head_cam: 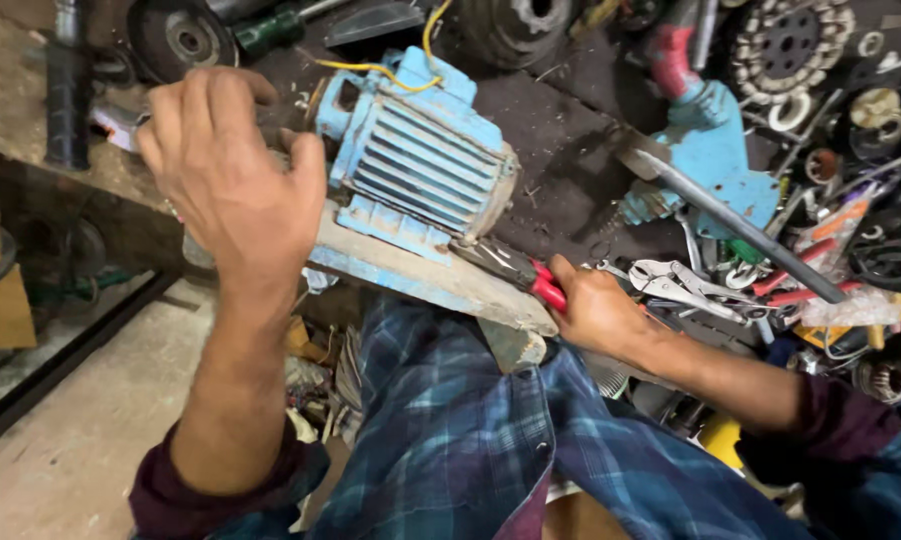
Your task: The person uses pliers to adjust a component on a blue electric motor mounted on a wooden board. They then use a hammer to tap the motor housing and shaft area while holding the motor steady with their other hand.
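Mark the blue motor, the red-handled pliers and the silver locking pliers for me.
blue motor (425, 165): head view, on its ribbed casing.
red-handled pliers (515, 270): head view, on the dark jaws, ahead of the right hand (595, 310).
silver locking pliers (675, 283): head view, on the metal body.

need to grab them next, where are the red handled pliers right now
In the head view, right of centre: the red-handled pliers are in the right hand, jaws against the blue motor.

Light blue ribbed motor, yellow wire, red-handled pliers, blue-green plaid shirt, maroon cuffs, dark grimy table.
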